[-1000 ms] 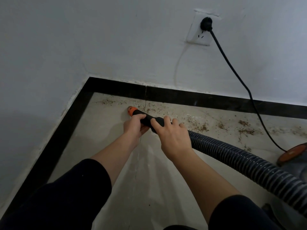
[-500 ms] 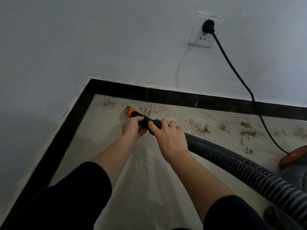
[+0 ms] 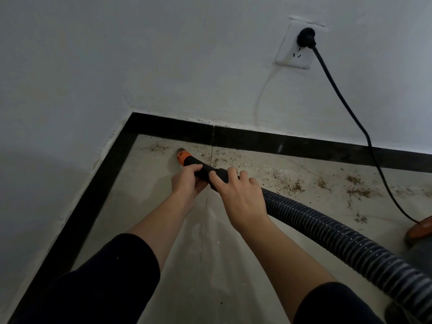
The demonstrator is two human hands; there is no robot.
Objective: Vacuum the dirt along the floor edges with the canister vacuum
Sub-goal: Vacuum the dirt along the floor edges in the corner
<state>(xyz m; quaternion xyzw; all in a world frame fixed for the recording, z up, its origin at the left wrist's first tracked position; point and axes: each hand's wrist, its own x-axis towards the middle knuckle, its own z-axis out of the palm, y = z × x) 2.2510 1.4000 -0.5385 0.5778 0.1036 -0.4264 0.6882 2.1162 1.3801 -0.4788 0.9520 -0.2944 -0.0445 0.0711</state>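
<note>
Holding black orange-tipped vacuum nozzle mid-frame with left hand and right hand, fingers curled round it. Tip near black edge strip; brown dirt crumbs to the right. Open grey floor below.

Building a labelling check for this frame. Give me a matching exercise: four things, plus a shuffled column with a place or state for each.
Things:
1 nozzle
2 plug
3 hose
4 dirt

Places or states:
A in the wall socket
B scattered on the floor along the black border
C orange-tipped, pointing toward the corner
D ribbed, trailing right toward the canister

Pairs: 1-C, 2-A, 3-D, 4-B
</note>
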